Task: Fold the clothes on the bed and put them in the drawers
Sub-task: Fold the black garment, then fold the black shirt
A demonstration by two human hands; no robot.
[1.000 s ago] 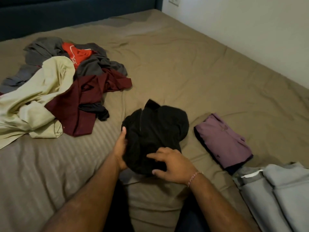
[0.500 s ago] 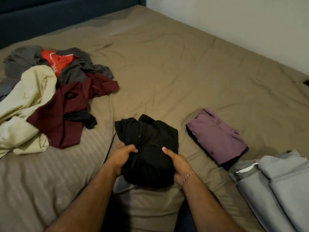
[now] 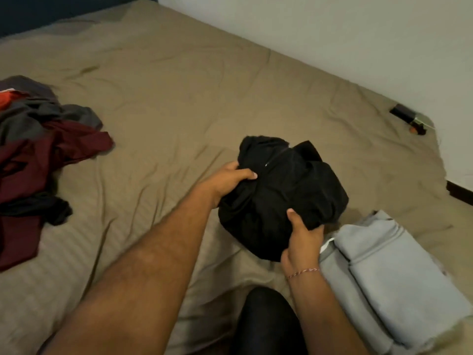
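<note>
While I've got both hands on it, the black garment (image 3: 284, 190) sits bunched up just right of the middle of the frame — a folded-ish bundle with a zipper line showing near its top. My left hand (image 3: 227, 181) grips its left edge, thumb curled over the top of the fabric. My right hand (image 3: 302, 239) pinches the lower right edge, thumb on top and fingers tucked under, with a thin red-and-white string bracelet (image 3: 303, 272) on that wrist. Can't tell if the bundle is touching the bed (image 3: 179, 98) or lifted just off it.

Right beside it, in the lower right of the frame, is the folded grey garment (image 3: 384, 272), lying flat on the tan sheet. Over at the left edge is the unfolded pile (image 3: 33, 155) — maroon stuff in front, dark grey behind it, a bit of red poking out at the far left and something black at the bottom of the heap.

Upper right, near the corner of the bed by the white wall (image 3: 358, 34), there's a small dark object (image 3: 407, 117); too small to say what it is. My knee in black (image 3: 266, 324) shows at the bottom.
</note>
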